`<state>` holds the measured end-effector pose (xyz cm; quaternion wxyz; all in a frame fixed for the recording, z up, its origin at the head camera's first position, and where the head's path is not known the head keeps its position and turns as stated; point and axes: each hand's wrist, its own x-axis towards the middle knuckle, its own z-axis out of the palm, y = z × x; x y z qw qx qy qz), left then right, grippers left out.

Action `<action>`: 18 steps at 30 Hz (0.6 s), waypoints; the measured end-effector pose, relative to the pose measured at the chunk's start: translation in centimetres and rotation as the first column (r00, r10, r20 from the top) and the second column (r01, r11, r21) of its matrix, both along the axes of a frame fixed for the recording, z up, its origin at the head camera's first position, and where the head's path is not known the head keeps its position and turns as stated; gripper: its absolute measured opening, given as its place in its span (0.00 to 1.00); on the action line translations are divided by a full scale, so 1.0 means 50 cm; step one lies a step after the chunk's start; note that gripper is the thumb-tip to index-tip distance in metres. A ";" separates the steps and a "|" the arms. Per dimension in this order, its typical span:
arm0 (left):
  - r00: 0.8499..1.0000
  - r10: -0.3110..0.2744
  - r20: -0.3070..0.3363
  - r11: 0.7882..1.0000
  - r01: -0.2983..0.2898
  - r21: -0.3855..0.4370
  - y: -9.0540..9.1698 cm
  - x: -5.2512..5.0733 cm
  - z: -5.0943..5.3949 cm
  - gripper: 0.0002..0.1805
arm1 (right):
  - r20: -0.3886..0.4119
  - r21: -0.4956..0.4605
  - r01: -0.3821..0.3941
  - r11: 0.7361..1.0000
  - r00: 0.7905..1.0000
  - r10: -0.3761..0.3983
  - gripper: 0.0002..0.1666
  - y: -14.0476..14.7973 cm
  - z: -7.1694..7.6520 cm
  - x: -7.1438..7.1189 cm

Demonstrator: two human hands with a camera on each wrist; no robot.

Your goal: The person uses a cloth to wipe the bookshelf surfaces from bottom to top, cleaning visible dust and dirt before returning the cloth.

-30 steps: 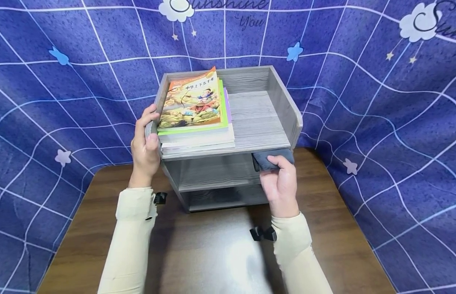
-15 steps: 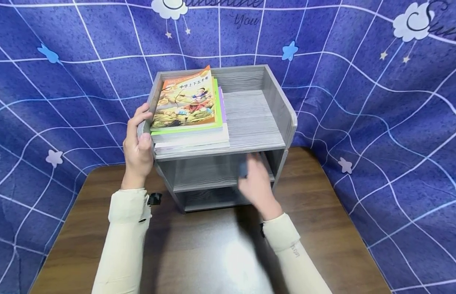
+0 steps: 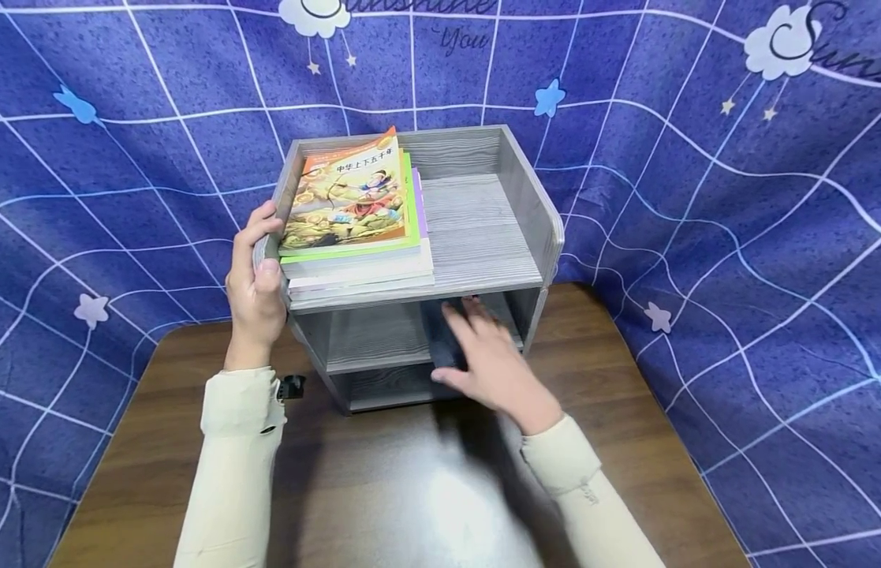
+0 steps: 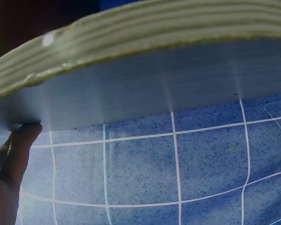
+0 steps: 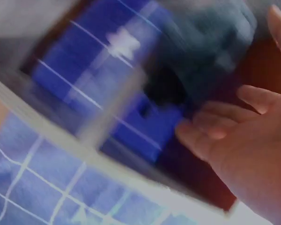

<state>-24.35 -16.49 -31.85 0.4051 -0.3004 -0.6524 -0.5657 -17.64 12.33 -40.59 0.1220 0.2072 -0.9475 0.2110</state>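
Note:
A grey wood-grain shelf unit [image 3: 475,276] stands on the brown table. My left hand [image 3: 257,292] grips its left side panel, the thumb at the front edge. In the left wrist view a finger [image 4: 25,136] presses the panel's outer face. My right hand [image 3: 490,355] is in front of the middle compartment, fingers spread. Beside those fingers is a dark blue-grey, soft-looking item [image 3: 443,335], partly hidden by the hand. In the right wrist view this item [image 5: 210,47] is blurred, with a black part, near the fingertips of the loosely extended right hand [image 5: 253,136].
A stack of books [image 3: 351,205] lies on the left half of the top shelf, a colourful cover uppermost. The lower compartment [image 3: 390,386] sits under the middle one. A blue grid-patterned curtain [image 3: 646,197] surrounds the brown table [image 3: 383,489].
My right hand has moved from the right front edge under the top board leftward to the middle compartment, the dark item moving too, and its fingers have spread. The left hand keeps its grip.

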 end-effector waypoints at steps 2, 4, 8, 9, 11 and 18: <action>1.000 -0.001 -0.001 1.000 0.001 -0.006 0.000 0.001 0.004 0.46 | -0.085 -0.164 -0.020 0.986 0.996 0.006 0.38 0.031 0.043 0.014; 1.000 0.000 -0.002 1.000 0.000 -0.011 0.000 0.002 0.008 0.46 | -0.246 -0.327 -0.052 0.944 0.969 -0.032 0.22 0.062 0.089 0.024; 1.000 0.011 -0.003 1.000 -0.011 -0.018 -0.005 0.006 0.016 0.46 | -0.537 -0.536 -0.102 0.838 0.807 -0.245 0.09 0.111 0.167 0.013; 1.000 0.013 -0.002 1.000 -0.013 -0.019 -0.007 0.006 0.017 0.46 | -0.564 -0.554 -0.093 0.827 0.773 -0.292 0.10 0.120 0.181 0.003; 1.000 0.020 -0.001 0.999 -0.020 -0.027 -0.009 0.007 0.019 0.47 | -0.567 -0.560 -0.055 0.827 0.753 -0.334 0.14 0.136 0.198 -0.020; 0.999 0.046 0.027 0.998 -0.044 -0.054 -0.004 0.009 0.004 0.44 | -0.498 -0.379 0.030 0.925 0.836 -0.231 0.27 0.157 0.180 -0.094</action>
